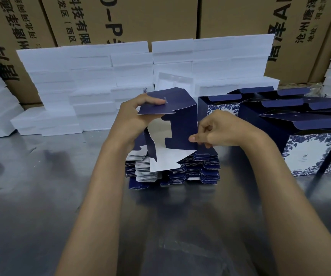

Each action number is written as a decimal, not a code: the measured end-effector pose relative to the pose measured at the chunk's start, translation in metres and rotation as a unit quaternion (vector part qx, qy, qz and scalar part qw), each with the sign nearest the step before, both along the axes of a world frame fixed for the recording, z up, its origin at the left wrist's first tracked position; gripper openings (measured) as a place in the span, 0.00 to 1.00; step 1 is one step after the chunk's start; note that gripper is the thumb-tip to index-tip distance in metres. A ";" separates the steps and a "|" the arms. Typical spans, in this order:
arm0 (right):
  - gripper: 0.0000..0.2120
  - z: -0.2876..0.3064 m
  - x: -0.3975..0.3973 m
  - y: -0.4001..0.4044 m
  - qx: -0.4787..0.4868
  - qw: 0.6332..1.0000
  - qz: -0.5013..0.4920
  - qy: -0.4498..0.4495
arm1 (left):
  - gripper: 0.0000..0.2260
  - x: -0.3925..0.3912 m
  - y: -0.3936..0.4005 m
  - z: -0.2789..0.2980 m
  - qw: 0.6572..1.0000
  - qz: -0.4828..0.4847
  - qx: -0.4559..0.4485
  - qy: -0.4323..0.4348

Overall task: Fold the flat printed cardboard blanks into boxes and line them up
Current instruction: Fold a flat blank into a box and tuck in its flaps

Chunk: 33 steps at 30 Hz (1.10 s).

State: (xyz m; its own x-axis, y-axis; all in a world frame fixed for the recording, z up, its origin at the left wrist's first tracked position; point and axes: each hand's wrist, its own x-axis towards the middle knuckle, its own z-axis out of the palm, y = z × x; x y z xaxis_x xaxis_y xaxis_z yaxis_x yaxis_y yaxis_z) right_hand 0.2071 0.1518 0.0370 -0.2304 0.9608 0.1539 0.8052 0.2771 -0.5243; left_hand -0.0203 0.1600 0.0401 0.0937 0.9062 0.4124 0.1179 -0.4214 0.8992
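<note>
Left hand (pixel 129 116) gripping the half-opened blank (pixel 177 124) at its upper left, thumb pinned on top of the raised navy flap, fingers curled under. Right hand (pixel 216 130) pinching the blank's right edge, thumb tip on the navy face, other fingers curled behind. Both raised above the steel table (pixel 41 196), blank held between them, directly over the stack of flat blanks (pixel 172 168) and apparently not resting on it.

Largest first: finished boxes (pixel 310 144) lined up just right of the right hand, lids up, blue floral panels facing the camera. Stack next, uneven, edges splayed. Then the blank in hand: white inside showing, bottom flaps hanging loose.

Handling guess: thin printed card, light, stiff only along panels, creases easily off the score lines. Glossy face likely slick, so grip at edges and corners near folds, not mid-panel. Tabs look easy to tear
</note>
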 end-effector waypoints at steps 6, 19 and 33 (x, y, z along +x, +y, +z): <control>0.18 0.006 -0.001 -0.004 0.066 0.997 0.017 0.035 | 0.09 0.001 -0.001 0.001 1.000 0.004 0.000 -0.007; 0.20 0.011 -0.003 -0.007 0.109 0.992 -0.008 0.069 | 0.11 -0.004 -0.002 0.001 1.000 -0.013 -0.006 0.010; 0.16 0.019 -0.004 -0.014 0.136 0.985 0.009 0.103 | 0.15 -0.009 -0.001 0.000 0.998 -0.053 0.013 0.027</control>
State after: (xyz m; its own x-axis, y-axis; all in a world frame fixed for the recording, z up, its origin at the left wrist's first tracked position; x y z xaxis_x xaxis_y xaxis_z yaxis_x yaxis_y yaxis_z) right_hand 0.2027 0.1382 0.0555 -0.1832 0.8739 0.4502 0.6832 0.4425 -0.5809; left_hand -0.0292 0.1589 0.0403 0.2110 0.8789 0.4278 0.1184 -0.4574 0.8814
